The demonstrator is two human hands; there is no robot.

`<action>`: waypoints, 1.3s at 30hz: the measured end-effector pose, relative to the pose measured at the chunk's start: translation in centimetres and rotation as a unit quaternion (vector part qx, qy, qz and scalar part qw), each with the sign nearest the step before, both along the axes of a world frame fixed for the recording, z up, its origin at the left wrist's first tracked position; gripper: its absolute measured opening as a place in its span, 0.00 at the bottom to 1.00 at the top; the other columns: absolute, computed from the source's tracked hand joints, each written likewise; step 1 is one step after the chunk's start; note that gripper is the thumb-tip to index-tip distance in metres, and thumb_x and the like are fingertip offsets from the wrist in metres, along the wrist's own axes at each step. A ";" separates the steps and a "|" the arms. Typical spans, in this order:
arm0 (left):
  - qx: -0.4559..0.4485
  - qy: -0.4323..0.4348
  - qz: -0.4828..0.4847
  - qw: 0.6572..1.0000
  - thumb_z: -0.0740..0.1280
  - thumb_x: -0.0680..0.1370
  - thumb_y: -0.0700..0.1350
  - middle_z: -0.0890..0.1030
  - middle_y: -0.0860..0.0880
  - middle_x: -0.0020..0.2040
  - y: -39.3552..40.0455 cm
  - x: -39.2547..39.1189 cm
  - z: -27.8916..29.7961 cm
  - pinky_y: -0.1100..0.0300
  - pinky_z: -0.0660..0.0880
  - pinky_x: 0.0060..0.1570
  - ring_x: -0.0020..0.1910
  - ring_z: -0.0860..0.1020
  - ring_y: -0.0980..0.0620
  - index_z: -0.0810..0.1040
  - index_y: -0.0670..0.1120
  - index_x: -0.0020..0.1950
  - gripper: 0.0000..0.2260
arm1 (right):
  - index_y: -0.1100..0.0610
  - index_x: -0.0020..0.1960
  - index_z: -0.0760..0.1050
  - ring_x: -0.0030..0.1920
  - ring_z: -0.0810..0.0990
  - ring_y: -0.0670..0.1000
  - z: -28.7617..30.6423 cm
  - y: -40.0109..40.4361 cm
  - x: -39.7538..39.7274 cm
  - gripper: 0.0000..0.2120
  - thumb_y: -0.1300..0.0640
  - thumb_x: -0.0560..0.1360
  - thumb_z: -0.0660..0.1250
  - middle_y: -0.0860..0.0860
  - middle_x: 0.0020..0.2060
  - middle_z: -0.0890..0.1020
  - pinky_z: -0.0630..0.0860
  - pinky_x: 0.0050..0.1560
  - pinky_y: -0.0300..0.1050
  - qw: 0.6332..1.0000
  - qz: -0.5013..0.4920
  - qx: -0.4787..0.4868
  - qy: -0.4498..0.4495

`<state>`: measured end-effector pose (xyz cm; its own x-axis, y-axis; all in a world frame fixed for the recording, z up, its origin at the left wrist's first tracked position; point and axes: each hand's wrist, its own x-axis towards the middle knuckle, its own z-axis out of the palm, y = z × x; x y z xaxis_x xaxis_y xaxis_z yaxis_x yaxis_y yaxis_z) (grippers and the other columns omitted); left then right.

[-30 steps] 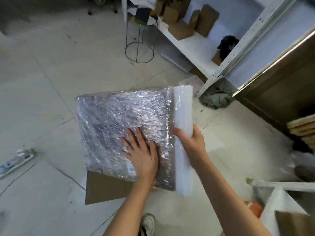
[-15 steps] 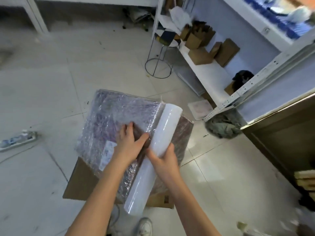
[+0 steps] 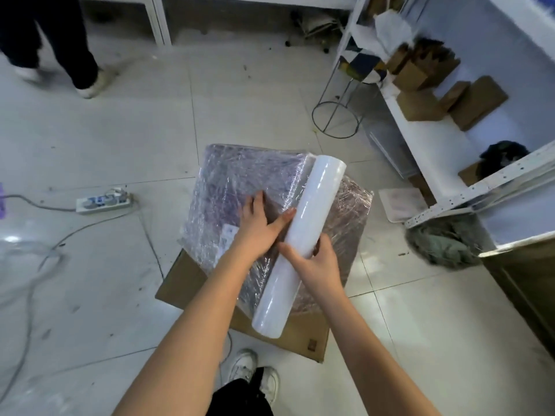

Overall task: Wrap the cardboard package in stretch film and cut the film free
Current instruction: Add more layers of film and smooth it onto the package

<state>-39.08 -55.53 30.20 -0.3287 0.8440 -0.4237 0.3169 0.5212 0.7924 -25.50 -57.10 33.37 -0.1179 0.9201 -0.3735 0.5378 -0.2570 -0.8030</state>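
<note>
Head: film roll point(image 3: 300, 238) in right grip point(image 3: 315, 262)

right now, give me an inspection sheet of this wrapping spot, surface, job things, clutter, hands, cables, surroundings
surface: pale tiled floor, scuffed and speckled with dirt
job's things: film-wrapped package lying on a flat cardboard sheet; stretch film roll lying across it, film running from roll to package
clutter: grey rag heap; pale mat
grippers: left hand pressing flat on the package beside the roll; right hand gripping the roll
cables: power strip with a grey cable trailing over the floor
surroundings: white shelf with brown boxes; wire stool; another person's legs
</note>
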 end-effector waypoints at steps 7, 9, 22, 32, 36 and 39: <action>-0.021 -0.071 0.067 0.995 0.59 0.67 0.72 0.41 0.50 0.79 -1.4 -1.2 -0.4 0.38 0.45 0.73 0.77 0.42 0.39 0.44 0.62 0.77 0.43 | 0.53 0.53 0.72 0.45 0.80 0.48 0.8 0.0 -2.3 0.21 0.49 0.66 0.76 0.49 0.47 0.81 0.78 0.48 0.49 1.000 -0.002 0.020 -0.017; -0.007 -0.056 0.091 0.994 0.60 0.70 0.70 0.45 0.50 0.79 -2.0 -1.4 -0.4 0.39 0.48 0.74 0.77 0.46 0.38 0.47 0.63 0.77 0.40 | 0.54 0.52 0.71 0.44 0.80 0.49 0.9 -0.3 -2.8 0.21 0.50 0.65 0.77 0.50 0.46 0.81 0.78 0.46 0.50 0.999 -0.003 0.024 -0.031; 0.035 -0.108 0.181 0.977 0.60 0.59 0.78 0.54 0.53 0.78 -4.9 -0.2 -0.7 0.40 0.54 0.73 0.76 0.53 0.44 0.57 0.67 0.74 0.45 | 0.56 0.52 0.68 0.43 0.78 0.51 1.6 -2.2 -2.5 0.25 0.50 0.62 0.77 0.49 0.43 0.78 0.75 0.43 0.48 0.996 0.040 0.038 -0.071; 0.035 -0.080 0.223 0.971 0.62 0.73 0.67 0.48 0.51 0.79 -4.5 2.0 -0.9 0.40 0.51 0.74 0.77 0.51 0.44 0.51 0.62 0.77 0.36 | 0.54 0.53 0.68 0.47 0.78 0.52 1.0 0.2 0.2 0.25 0.48 0.64 0.77 0.50 0.46 0.78 0.73 0.41 0.45 0.985 0.148 0.057 -0.071; 0.054 -0.114 0.261 0.957 0.62 0.69 0.69 0.48 0.51 0.79 -5.3 2.0 -0.9 0.38 0.54 0.73 0.77 0.52 0.44 0.51 0.63 0.77 0.39 | 0.57 0.58 0.69 0.51 0.77 0.52 0.3 0.2 -0.2 0.31 0.43 0.63 0.77 0.50 0.49 0.75 0.77 0.51 0.52 0.976 0.183 0.078 -0.088; 0.065 -0.140 0.281 0.947 0.61 0.65 0.71 0.48 0.51 0.79 -5.9 1.6 -0.9 0.37 0.55 0.72 0.77 0.51 0.45 0.50 0.63 0.77 0.43 | 0.59 0.60 0.68 0.54 0.74 0.52 -0.1 0.3 -0.5 0.34 0.41 0.64 0.76 0.49 0.51 0.69 0.75 0.54 0.51 0.969 0.228 0.067 -0.074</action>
<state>-37.44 -61.48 29.27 -0.6312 0.6203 -0.4657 -0.2137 0.4381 0.8732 -25.98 -56.76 33.23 -0.4776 0.8266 -0.2978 0.6820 0.1350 -0.7188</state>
